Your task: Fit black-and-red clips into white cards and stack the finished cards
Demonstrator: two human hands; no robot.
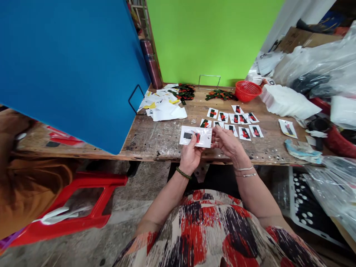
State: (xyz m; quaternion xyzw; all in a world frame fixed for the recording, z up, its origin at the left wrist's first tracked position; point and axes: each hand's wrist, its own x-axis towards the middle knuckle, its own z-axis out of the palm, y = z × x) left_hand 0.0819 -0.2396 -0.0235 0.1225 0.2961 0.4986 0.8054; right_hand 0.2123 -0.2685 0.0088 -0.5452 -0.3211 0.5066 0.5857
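A white card (205,141) with a black and red piece on it is held level above the table's front edge. My left hand (191,154) grips it, thumb on top beside the red part. At the card's right end my right hand (226,141) has its fingers bent together against the edge; their tips are partly hidden. Several small white cards (245,133), each bearing a black and red piece, lie on the wooden table (155,142) beyond and to the right of my hands.
White and yellow papers (168,110) and dark green and red piles (221,95) lie at the back, near a red basket (247,91). A thermos (152,66) stands between blue and green panels. Plastic bags crowd the right. A person in orange sits left.
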